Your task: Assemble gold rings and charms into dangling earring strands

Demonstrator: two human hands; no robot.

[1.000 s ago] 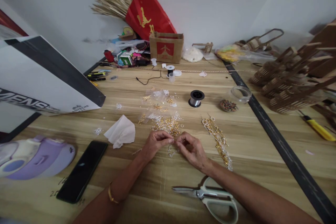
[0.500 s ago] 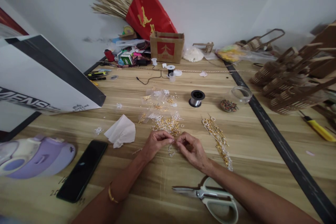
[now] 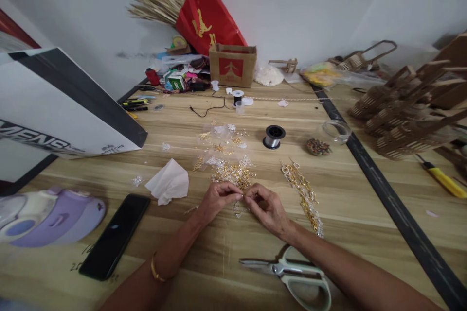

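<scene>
Left hand [image 3: 219,199]: we hold thumb and forefinger together, pinched on the upper end of a thin strand; the exact bit between the tips is too small to make out.
Loose pieces [image 3: 230,173]: gold and silver bits lie heaped on the tabletop [image 3: 211,267], just beyond our fingertips.
Strand [image 3: 238,213]: it shows below and between our two hands, with small shiny pieces on it; we cannot tell whether its lower part hangs or rests on the wood. We judge it very light, limp and quick to slip or tangle, so we would grip close to the end, fingertips only, without a hard tug.
Right hand [image 3: 266,206]: our thumb and forefinger meet on the strand too, close beside the left fingertips.
Wire spool [image 3: 272,143]: it stands upright on its flange, beyond our right hand.
Scissors [image 3: 302,268]: they lie nearer us, beside our right forearm.
Gold and silver strings [image 3: 305,194]: they lie bunched lengthwise, right of our right hand.
Clear jar [image 3: 332,132]: it lies tipped, dark beads gathered inside.
</scene>
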